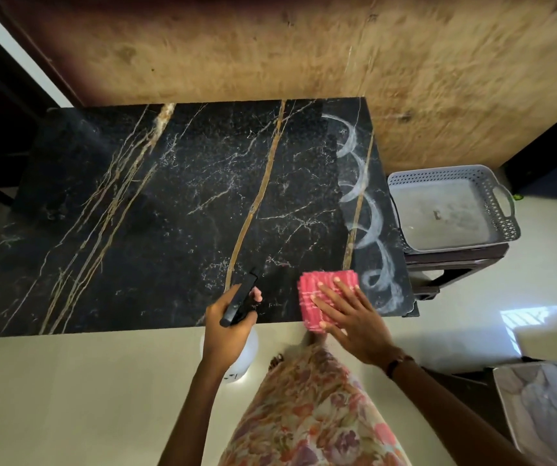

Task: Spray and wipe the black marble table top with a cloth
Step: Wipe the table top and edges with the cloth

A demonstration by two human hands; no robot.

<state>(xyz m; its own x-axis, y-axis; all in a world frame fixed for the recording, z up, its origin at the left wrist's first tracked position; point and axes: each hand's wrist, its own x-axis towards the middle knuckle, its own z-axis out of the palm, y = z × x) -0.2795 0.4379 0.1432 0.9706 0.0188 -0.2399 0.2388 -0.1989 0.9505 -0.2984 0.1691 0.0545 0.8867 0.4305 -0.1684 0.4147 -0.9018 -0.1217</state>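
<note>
The black marble table top [169,213] with gold and white veins fills the middle of the view. A white swirl mark [367,210] runs down its right side. My left hand [226,327] grips a spray bottle [241,299] with a black head and a white body, held at the table's near edge with the nozzle pointing over the top. A folded pink cloth [317,290] lies flat on the near right part of the table. My right hand [354,317] presses on it with fingers spread.
A grey perforated plastic basket [492,183] sits on a dark stool right of the table. A brown textured wall [304,55] stands behind the table. A white marbled surface [552,415] is at the lower right. The floor is pale tile.
</note>
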